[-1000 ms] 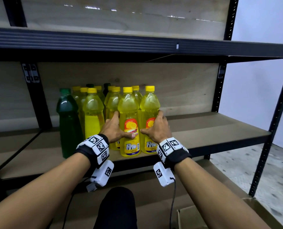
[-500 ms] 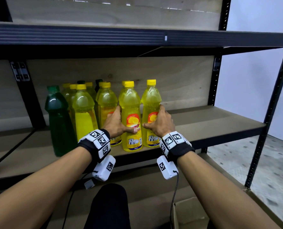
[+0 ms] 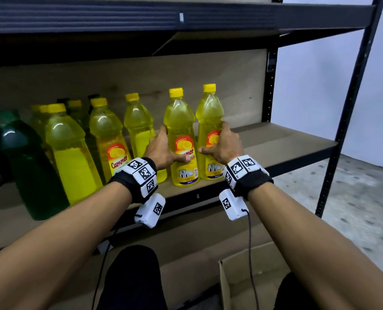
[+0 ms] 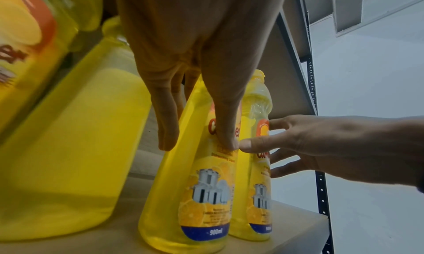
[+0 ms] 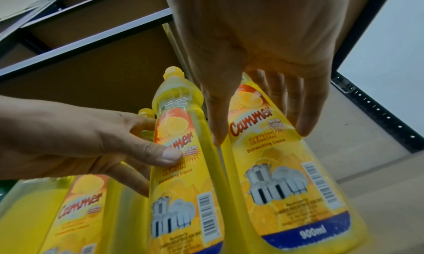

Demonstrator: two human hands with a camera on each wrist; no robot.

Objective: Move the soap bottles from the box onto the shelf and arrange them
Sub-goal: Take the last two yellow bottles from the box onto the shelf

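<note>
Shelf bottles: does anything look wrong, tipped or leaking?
Nothing is spilled or tipped. One oddity: a green bottle stands at the left end of the front row, beside yellow bottles, and several yellow ones face label-away.

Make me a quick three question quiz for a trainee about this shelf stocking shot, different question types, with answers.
1. True or false: the left hand holds a green bottle.
2. Which hand holds the rightmost yellow bottle? A left, B right.
3. Fill in: both held bottles stand on the ___.

Key: 1 false, it holds a yellow bottle; 2 B; 3 shelf.
</note>
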